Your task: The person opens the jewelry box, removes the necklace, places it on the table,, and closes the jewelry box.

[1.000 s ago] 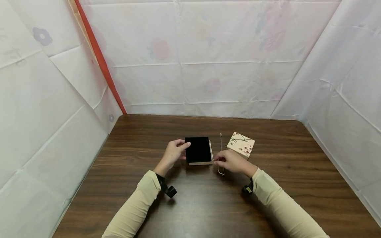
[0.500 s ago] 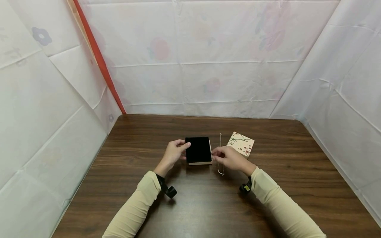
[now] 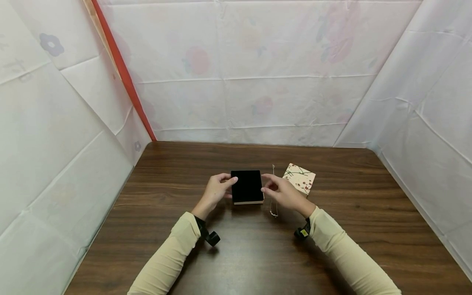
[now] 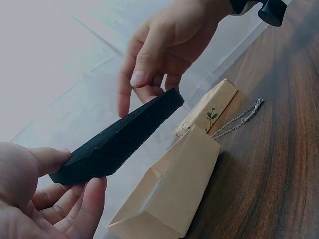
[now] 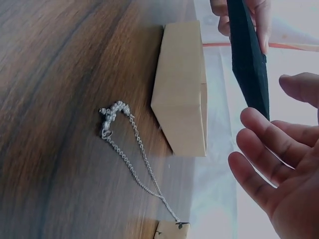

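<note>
My left hand (image 3: 215, 190) pinches a square black foam pad (image 3: 247, 186) by its left side, thumb above and fingers below. The pad hovers tilted over an open cardboard box base (image 4: 187, 186), which stands on the table under it. At the pad's right edge is my right hand (image 3: 285, 194); in the right wrist view its fingertips (image 5: 254, 119) are right at the pad's end, with the thumb spread away. A silver chain with beads (image 5: 138, 157) lies on the table beside the box, partly covered by my right hand in the head view.
Behind the right hand rests the box lid (image 3: 299, 178), cream with red flowers and dark branches. The brown wooden table (image 3: 236, 254) reaches toward me. White patterned sheets (image 3: 236, 102) hang around its back and sides.
My right hand has moved left and slightly away from me, from over the chain to the pad's right edge. The pad has shifted a little right, hiding more of the box base.
</note>
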Motion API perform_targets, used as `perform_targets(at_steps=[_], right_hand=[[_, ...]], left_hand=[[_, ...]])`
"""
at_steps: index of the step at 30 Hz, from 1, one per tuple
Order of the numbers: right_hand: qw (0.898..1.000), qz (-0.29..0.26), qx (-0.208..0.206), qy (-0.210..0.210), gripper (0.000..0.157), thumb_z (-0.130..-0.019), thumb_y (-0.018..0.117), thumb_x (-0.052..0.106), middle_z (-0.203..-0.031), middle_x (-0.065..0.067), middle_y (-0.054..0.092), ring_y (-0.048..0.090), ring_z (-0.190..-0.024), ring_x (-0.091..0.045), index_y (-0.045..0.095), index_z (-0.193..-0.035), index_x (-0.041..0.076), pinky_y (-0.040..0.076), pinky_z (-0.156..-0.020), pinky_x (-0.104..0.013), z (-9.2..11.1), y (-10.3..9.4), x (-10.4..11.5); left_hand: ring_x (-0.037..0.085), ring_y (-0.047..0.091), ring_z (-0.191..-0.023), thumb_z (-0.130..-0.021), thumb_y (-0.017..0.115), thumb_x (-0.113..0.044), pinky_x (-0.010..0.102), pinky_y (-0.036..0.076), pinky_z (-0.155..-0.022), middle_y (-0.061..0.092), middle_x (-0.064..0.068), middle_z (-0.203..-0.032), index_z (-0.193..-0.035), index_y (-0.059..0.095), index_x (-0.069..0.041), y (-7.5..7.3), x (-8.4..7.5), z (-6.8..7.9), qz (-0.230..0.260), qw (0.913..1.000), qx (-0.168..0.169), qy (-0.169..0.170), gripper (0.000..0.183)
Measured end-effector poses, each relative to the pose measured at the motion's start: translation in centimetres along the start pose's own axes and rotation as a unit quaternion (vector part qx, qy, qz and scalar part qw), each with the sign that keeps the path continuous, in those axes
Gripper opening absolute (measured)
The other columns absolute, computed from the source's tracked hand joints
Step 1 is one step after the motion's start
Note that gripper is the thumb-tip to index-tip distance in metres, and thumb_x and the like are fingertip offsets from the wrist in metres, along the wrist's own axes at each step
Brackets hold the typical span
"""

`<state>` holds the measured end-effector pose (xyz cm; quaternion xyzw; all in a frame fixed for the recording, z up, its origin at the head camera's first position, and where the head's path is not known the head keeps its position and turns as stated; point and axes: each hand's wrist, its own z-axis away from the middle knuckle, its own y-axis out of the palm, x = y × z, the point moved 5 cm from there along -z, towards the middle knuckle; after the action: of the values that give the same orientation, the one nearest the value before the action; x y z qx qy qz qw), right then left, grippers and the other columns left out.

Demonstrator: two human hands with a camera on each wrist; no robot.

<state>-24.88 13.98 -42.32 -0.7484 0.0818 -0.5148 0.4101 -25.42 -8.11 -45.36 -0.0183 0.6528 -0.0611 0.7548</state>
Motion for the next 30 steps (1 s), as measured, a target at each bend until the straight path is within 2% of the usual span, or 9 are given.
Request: perform_targets(at_steps=[5, 10, 17, 23, 30], right_hand=[[1.000, 0.004, -0.014, 0.002, 0.051, -0.097, 0.061, 0.021, -0.091, -0.002, 0.069, 0.061, -0.077, -0.010, 0.047, -0.142, 0.001, 0.050, -0.071, -0.026, -0.3, 0.0, 0.2], [1.000, -0.001, -0.023, 0.006, 0.053, -0.097, 0.062, 0.020, -0.091, -0.003, 0.068, 0.059, -0.075, -0.008, 0.045, -0.143, 0.000, 0.049, -0.069, -0.026, -0.4, 0.1, 0.5], [0.998, -0.009, -0.043, 0.034, 0.054, -0.096, 0.062, 0.018, -0.092, -0.005, 0.066, 0.056, -0.074, -0.010, 0.044, -0.144, 0.000, 0.047, -0.068, -0.027, -0.5, 0.1, 0.4], [0.997, -0.010, -0.060, 0.046, 0.051, -0.095, 0.064, 0.018, -0.090, -0.006, 0.067, 0.056, -0.073, -0.010, 0.049, -0.139, -0.002, 0.046, -0.068, -0.027, -0.6, -0.1, 0.4], [0.997, -0.007, -0.067, 0.047, 0.051, -0.095, 0.065, 0.019, -0.088, -0.006, 0.067, 0.055, -0.070, -0.011, 0.050, -0.138, -0.003, 0.046, -0.066, -0.027, -0.8, -0.3, 0.4]], left_hand=[[0.012, 0.058, -0.073, -0.094, 0.066, -0.023, 0.033, 0.059, -0.064, 0.064, 0.008, -0.099, -0.120, 0.064, 0.001, 0.2, 0.0, 0.0, 0.002, 1.0000, 0.001, -0.003, 0.036], [0.011, 0.058, -0.071, -0.093, 0.066, -0.022, 0.031, 0.058, -0.061, 0.064, 0.007, -0.096, -0.117, 0.065, 0.002, 0.3, 0.1, 0.0, 0.007, 1.0000, -0.001, 0.003, 0.033], [0.012, 0.058, -0.073, -0.096, 0.063, -0.016, 0.040, 0.059, -0.071, 0.064, 0.009, -0.097, -0.122, 0.061, 0.008, 0.5, -3.0, 2.3, -0.002, 0.9999, 0.014, -0.004, 0.036], [0.010, 0.057, -0.070, -0.095, 0.064, -0.021, 0.032, 0.058, -0.065, 0.062, 0.004, -0.091, -0.125, 0.060, 0.005, 0.7, -0.9, 0.4, 0.007, 0.9997, 0.022, -0.009, 0.040], [0.010, 0.056, -0.064, -0.094, 0.066, -0.024, 0.026, 0.056, -0.058, 0.057, 0.000, -0.079, -0.119, 0.064, 0.002, 0.9, -0.5, 0.0, 0.013, 0.9998, 0.008, 0.009, 0.037]])
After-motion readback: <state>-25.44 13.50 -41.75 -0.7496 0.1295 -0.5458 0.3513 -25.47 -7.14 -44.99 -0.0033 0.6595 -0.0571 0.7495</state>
